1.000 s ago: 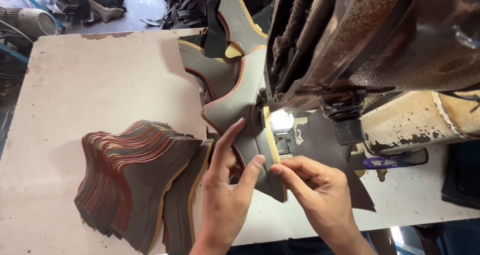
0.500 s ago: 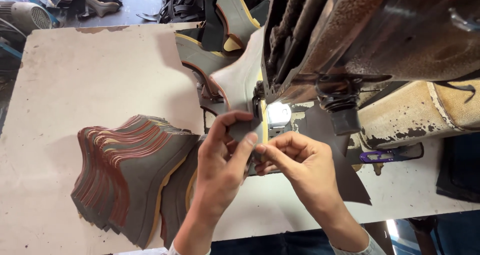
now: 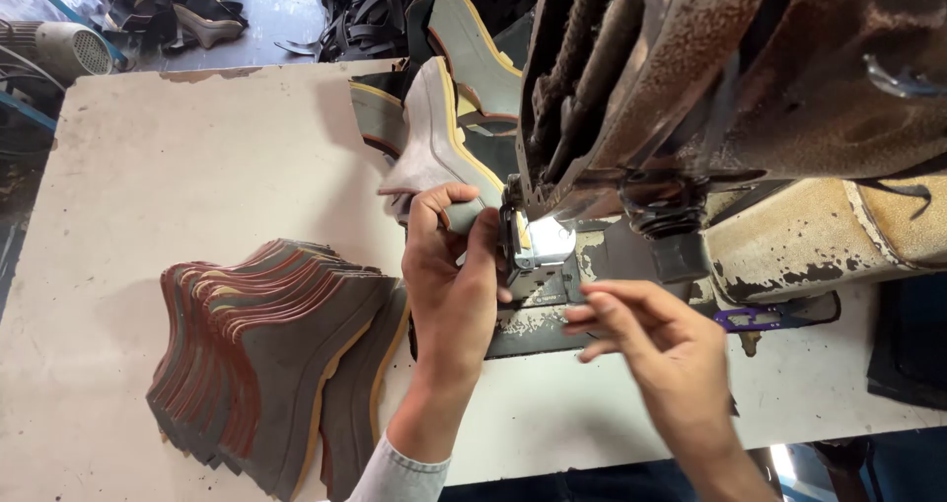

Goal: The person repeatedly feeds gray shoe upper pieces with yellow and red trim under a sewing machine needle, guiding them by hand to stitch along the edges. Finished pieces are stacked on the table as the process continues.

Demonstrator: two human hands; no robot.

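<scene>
Left hand [image 3: 452,290] closing thumb and fingers on the near end of a grey cut piece with a yellow edge [image 3: 434,132], pressing it against the lit foot of the sewing machine [image 3: 750,98]. Piece rising from the grip up and away over the desk [image 3: 197,157], long axis slanting toward the far edge, tilted rather than lying flat, other cut pieces [image 3: 473,48] lying behind it. Right hand [image 3: 656,339] hovering just right of the foot, fingers loosely spread and pointing left, clamping nothing, apart from the piece and apart from the left hand. Left hand being the nearer of the two, already on the piece; right hand lying to the right of it with the machine's metal plate [image 3: 538,320] between. Fanned stack of brown and grey cut pieces [image 3: 271,354] resting on the near left of the desk, beside the left forearm, untouched. Dark scraps [image 3: 375,9] lying on the floor beyond the far edge.
</scene>
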